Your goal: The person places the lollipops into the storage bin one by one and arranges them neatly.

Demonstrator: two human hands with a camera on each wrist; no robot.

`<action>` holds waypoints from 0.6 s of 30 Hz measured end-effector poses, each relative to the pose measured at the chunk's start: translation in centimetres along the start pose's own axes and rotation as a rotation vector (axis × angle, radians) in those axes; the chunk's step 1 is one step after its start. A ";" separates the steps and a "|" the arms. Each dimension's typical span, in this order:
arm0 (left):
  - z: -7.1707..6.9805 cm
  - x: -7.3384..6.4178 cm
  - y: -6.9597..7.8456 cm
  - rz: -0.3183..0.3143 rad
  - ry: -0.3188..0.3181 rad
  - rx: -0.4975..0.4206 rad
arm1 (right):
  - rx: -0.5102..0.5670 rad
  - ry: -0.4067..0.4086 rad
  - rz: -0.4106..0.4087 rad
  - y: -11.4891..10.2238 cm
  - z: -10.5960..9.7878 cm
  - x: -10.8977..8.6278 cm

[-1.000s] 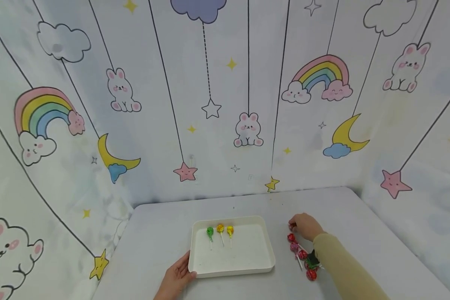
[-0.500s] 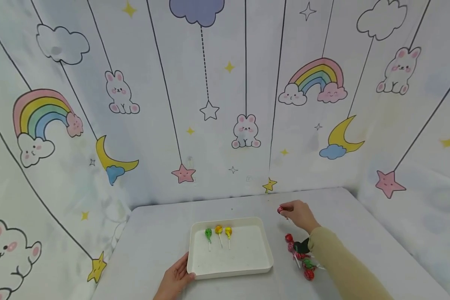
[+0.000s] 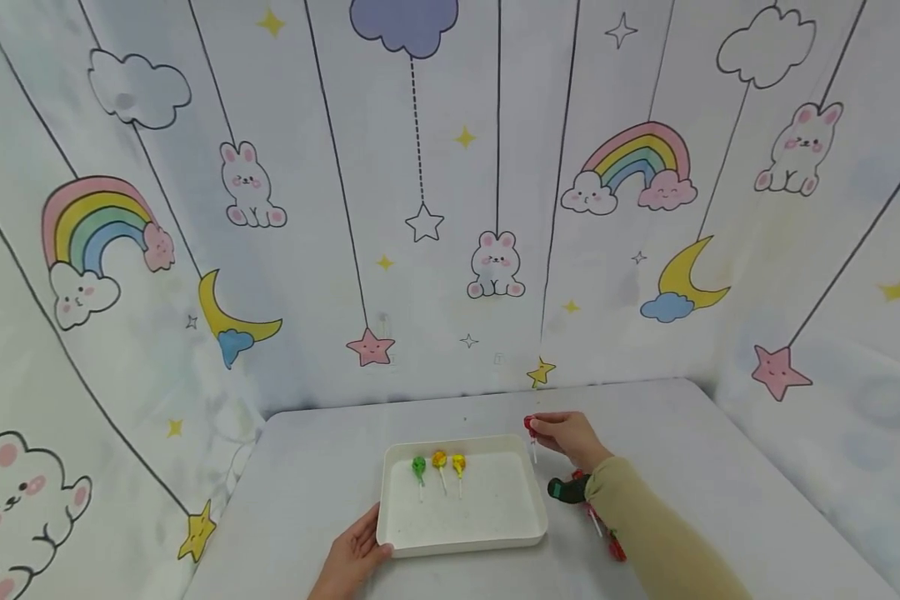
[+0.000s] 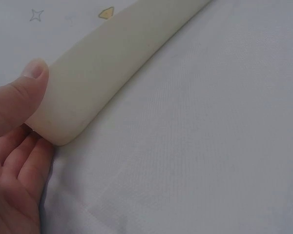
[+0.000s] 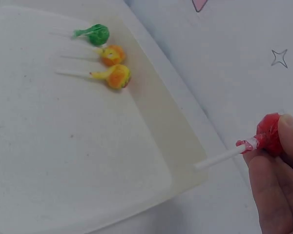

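Note:
My left hand point(image 3: 354, 550) holds the near left corner of the white tray point(image 3: 457, 529), its thumb at the rim in the left wrist view. Between the thumb and fingers of my right hand point(image 3: 572, 437) is a red-wrapped lollipop point(image 5: 268, 131), pinched by its candy head. Its white stick points down just off the tray's far right corner in the head view. Inside the tray lie a green lollipop point(image 3: 419, 464), an orange-yellow lollipop point(image 3: 439, 459) and a yellow lollipop point(image 3: 459, 463), side by side with sticks towards me.
Right of the tray, more red lollipops point(image 3: 616, 547) lie on the white table point(image 3: 315, 475), mostly hidden under the right sleeve point(image 3: 652, 525). A dark wrist camera point(image 3: 567, 490) shows below the right wrist. A printed cloth wall point(image 3: 435, 308) stands behind the table.
My right hand has lifted the red lollipop from above the pile and moved it left to the tray's far right corner. My left hand stays at the tray corner.

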State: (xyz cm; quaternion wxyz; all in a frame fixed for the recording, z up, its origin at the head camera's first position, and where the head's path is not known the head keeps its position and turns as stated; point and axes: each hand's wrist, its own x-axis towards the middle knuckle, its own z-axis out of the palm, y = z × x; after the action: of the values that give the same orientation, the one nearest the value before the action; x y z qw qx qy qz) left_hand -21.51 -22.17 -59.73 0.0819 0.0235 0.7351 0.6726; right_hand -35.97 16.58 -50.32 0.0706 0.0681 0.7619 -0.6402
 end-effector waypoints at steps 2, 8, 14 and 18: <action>0.0 0.0 -0.1 -0.002 0.002 0.005 | -0.008 0.005 0.005 0.3 0.9 0.1; -0.3 0.0 -0.1 0.007 0.005 0.016 | -0.120 0.019 0.014 1.2 4.6 0.4; -0.3 0.2 -0.3 0.029 -0.012 -0.002 | -0.270 0.025 0.012 1.4 8.6 0.4; -0.3 0.4 -0.7 0.024 -0.024 -0.013 | -0.423 0.051 -0.022 1.4 10.4 0.0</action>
State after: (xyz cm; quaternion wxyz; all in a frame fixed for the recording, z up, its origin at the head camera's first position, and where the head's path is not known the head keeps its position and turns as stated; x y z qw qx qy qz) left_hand -21.88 -22.45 -60.39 0.0826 0.0397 0.7293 0.6781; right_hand -35.54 6.57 -53.44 0.0571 0.0595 0.8815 -0.4650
